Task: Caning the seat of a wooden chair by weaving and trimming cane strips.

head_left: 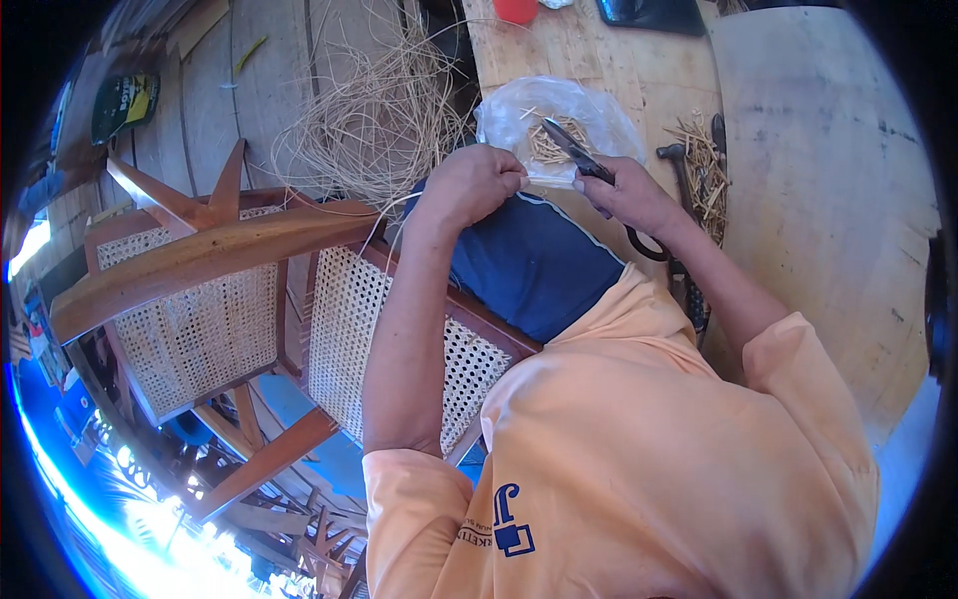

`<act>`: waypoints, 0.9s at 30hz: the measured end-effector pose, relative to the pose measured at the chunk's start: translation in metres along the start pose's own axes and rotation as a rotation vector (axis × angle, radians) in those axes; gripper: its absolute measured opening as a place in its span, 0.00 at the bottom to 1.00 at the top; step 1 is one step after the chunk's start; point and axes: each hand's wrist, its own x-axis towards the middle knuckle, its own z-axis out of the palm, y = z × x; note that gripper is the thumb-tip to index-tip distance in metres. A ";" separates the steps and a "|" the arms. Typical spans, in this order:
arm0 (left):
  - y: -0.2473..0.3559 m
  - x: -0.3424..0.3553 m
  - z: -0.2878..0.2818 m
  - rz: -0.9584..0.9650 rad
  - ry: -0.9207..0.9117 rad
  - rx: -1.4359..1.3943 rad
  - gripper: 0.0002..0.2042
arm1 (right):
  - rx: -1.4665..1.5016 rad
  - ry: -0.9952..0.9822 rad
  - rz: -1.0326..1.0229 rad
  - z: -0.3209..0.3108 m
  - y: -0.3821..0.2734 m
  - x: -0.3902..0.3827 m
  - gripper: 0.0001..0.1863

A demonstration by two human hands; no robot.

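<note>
My left hand (471, 186) is closed, fingertips pinched on a thin pale cane strand (549, 183) stretched across toward my right hand. My right hand (637, 197) grips a pair of dark-handled scissors (571, 145), blades pointing up and left over a clear plastic bag (609, 115). The strand's far end meets the right fingertips; whether they grip it too is hard to tell. Inside the bag lie short cut sticks (547, 145). Both hands are above my dark blue shorts (529, 265). Left of my left forearm stands a wooden chair with a woven cane panel (344, 324).
A tangle of loose cane strands (374, 120) lies on the plank floor at upper left. On the plywood table (828, 200) are a hammer (679, 165) and a heap of thin sticks (707, 185). The chair's curved wooden armrest (210, 258) juts out at left.
</note>
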 end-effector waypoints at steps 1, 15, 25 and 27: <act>-0.003 0.002 0.000 -0.026 -0.017 -0.034 0.10 | 0.048 0.003 -0.017 0.001 0.001 0.001 0.11; -0.014 0.014 -0.016 -0.151 -0.114 -0.213 0.11 | -0.558 -0.100 0.140 -0.003 -0.007 -0.027 0.30; -0.010 0.013 -0.013 -0.125 -0.104 -0.247 0.08 | -0.585 -0.067 0.105 0.005 -0.011 -0.009 0.28; -0.010 0.014 -0.013 -0.120 -0.109 -0.251 0.08 | -0.585 -0.054 0.091 0.003 -0.009 -0.007 0.28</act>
